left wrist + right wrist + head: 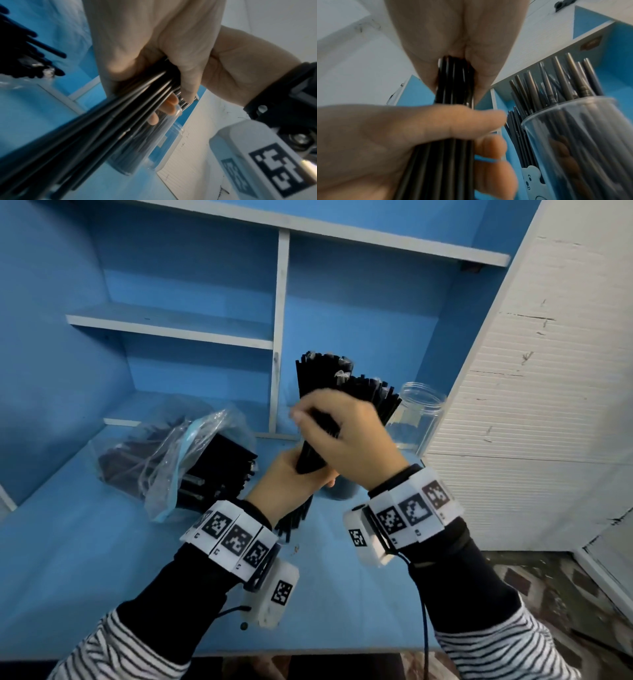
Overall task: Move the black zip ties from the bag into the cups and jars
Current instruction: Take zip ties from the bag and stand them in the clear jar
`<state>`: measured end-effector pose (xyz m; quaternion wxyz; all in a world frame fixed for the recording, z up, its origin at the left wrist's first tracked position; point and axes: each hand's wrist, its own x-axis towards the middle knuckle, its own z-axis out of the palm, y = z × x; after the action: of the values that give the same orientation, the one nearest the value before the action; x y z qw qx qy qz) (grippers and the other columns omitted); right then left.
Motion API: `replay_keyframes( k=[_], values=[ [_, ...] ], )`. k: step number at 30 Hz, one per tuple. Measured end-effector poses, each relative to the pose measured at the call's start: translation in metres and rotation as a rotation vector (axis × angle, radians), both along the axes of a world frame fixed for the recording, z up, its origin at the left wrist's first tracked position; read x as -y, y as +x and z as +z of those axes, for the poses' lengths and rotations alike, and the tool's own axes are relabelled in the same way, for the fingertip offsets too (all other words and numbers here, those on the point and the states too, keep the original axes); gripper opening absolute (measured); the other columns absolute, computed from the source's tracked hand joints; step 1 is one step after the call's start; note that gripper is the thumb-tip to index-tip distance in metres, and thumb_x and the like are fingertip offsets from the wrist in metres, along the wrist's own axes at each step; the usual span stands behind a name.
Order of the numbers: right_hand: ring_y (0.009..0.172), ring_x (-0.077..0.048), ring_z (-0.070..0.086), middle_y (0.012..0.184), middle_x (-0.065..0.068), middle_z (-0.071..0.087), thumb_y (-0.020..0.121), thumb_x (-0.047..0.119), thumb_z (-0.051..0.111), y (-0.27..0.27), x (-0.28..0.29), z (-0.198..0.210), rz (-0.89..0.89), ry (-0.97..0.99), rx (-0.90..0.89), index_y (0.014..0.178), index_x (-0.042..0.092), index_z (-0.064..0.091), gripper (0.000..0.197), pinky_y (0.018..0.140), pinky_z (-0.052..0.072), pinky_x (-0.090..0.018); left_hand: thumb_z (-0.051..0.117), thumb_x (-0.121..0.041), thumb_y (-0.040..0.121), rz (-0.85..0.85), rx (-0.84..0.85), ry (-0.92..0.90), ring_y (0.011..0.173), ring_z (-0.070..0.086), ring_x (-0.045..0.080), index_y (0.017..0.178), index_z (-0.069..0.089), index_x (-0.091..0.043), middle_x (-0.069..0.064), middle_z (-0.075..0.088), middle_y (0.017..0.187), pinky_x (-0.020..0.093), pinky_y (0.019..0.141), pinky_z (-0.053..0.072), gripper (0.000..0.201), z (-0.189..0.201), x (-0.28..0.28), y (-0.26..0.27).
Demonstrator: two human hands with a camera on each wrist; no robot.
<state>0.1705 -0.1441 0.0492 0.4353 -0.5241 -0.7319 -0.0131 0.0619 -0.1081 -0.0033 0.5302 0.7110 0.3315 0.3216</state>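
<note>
Both hands hold one bundle of black zip ties (318,405) upright above the blue desk (85,559): the left hand (291,477) grips low, the right hand (346,436) higher, likely squaring it for the empty clear jar (419,416). More ties remain in the plastic bag (178,453); blue shelves (171,326) stand behind.

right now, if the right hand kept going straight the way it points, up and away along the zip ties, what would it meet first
Probably nothing nearby: the right hand, gripping the zip-tie bundle, points toward the blue shelf back; the clear jar sits off to its right. Depth is unclear.
</note>
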Motion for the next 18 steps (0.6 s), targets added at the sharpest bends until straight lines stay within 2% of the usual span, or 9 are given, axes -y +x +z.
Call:
replay_keyframes(
  k=[2,3,6,9,12,14,15,16,18],
  values=[
    [0.087,-0.011,0.060,0.091,-0.003,0.066,0.091,0.009,0.060,0.000,-0.004,-0.013,0.027,-0.054,0.060,0.092,0.004,0.069,0.011,0.083,0.048,-0.021,0.064,-0.016,0.087,-0.011,-0.106,-0.017,0.081,0.061,0.019,0.095,0.066,0.001,0.019,0.070,0.096,0.021,0.065,0.045,0.018,-0.007,-0.004,-0.002],
    [0.088,-0.012,0.060,0.091,-0.003,0.066,0.090,0.007,0.060,-0.001,-0.005,-0.017,0.036,-0.041,0.052,0.092,0.004,0.069,0.010,0.084,0.048,-0.019,0.066,-0.021,0.086,-0.008,-0.158,-0.033,0.081,0.060,0.020,0.099,0.066,-0.001,0.017,0.070,0.095,0.024,0.066,0.044,0.024,-0.011,-0.005,-0.003],
    [0.091,-0.012,0.060,0.096,-0.005,0.065,0.089,0.005,0.061,-0.002,-0.007,-0.019,0.041,-0.005,0.018,0.095,0.003,0.069,0.010,0.087,0.046,-0.014,0.070,-0.033,0.084,0.002,-0.230,-0.074,0.080,0.061,0.017,0.103,0.066,-0.004,0.011,0.069,0.090,0.021,0.063,0.043,0.034,-0.019,-0.008,-0.006],
    [0.094,-0.013,0.059,0.099,-0.006,0.064,0.089,0.007,0.063,-0.003,-0.007,-0.020,0.043,-0.008,0.049,0.099,0.003,0.069,0.012,0.088,0.045,-0.015,0.068,-0.036,0.087,-0.035,-0.282,-0.041,0.085,0.064,0.009,0.096,0.071,-0.006,0.007,0.072,0.096,0.016,0.069,0.045,0.031,-0.025,-0.009,-0.010],
    [0.100,-0.011,0.058,0.107,-0.005,0.062,0.090,0.015,0.065,-0.003,-0.004,-0.016,0.045,-0.036,0.054,0.107,0.006,0.067,0.020,0.092,0.043,-0.014,0.060,-0.046,0.090,-0.078,-0.311,-0.027,0.084,0.065,0.004,0.083,0.072,-0.006,0.000,0.074,0.088,0.014,0.070,0.041,0.042,-0.025,-0.009,-0.013],
    [0.111,-0.010,0.052,0.119,-0.005,0.057,0.087,0.023,0.069,-0.001,0.000,-0.011,0.019,-0.014,0.053,0.121,0.007,0.060,0.038,0.099,0.039,-0.013,0.057,-0.052,0.090,-0.109,-0.307,-0.024,0.085,0.066,0.007,0.073,0.069,-0.009,-0.001,0.074,0.084,0.016,0.074,0.040,0.048,-0.024,-0.009,-0.014],
    [0.116,-0.009,0.048,0.126,-0.005,0.053,0.085,0.028,0.072,0.001,0.002,-0.008,0.000,0.000,0.039,0.129,0.007,0.054,0.052,0.101,0.037,-0.013,0.056,-0.053,0.090,-0.116,-0.282,-0.018,0.085,0.067,0.008,0.067,0.066,-0.012,0.000,0.074,0.081,0.019,0.080,0.042,0.048,-0.023,-0.008,-0.014],
    [0.119,-0.007,0.045,0.131,-0.004,0.049,0.081,0.033,0.075,0.003,0.005,-0.004,-0.021,0.005,0.009,0.136,0.007,0.046,0.067,0.101,0.037,-0.012,0.056,-0.051,0.090,-0.118,-0.242,-0.008,0.082,0.068,0.010,0.061,0.061,-0.015,0.002,0.073,0.077,0.025,0.087,0.045,0.047,-0.022,-0.008,-0.014],
    [0.108,0.001,0.044,0.130,0.003,0.042,0.070,0.046,0.079,0.006,0.011,0.002,-0.062,-0.010,-0.080,0.143,0.011,0.035,0.092,0.090,0.038,-0.007,0.055,-0.045,0.093,-0.129,-0.165,0.018,0.074,0.067,0.014,0.059,0.054,-0.016,0.004,0.067,0.067,0.034,0.094,0.047,0.045,-0.016,-0.007,-0.015]
  ],
)
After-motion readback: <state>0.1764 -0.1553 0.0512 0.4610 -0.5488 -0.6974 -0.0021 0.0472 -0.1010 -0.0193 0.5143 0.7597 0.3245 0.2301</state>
